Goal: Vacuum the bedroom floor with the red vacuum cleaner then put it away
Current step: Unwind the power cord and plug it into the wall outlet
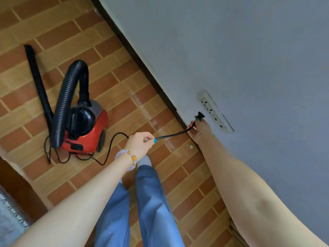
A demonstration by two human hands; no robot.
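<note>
R hand, right of centre, has fingers curled round the black plug, held just beside the white socket strip, not in it. L hand, mid-frame, pinches the cord betw. thumb & fingers. Cord is taut betw. both hands, then loops left to the red vacuum on the tiled floor at centre-left, black hose arched over it.

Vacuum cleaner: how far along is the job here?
The plug is out of the wall socket, held by the right hand; the left hand pinches the cord. The vacuum cleaner sits on the floor. Whether vacuuming is done cannot be told; putting it away remains.
</note>
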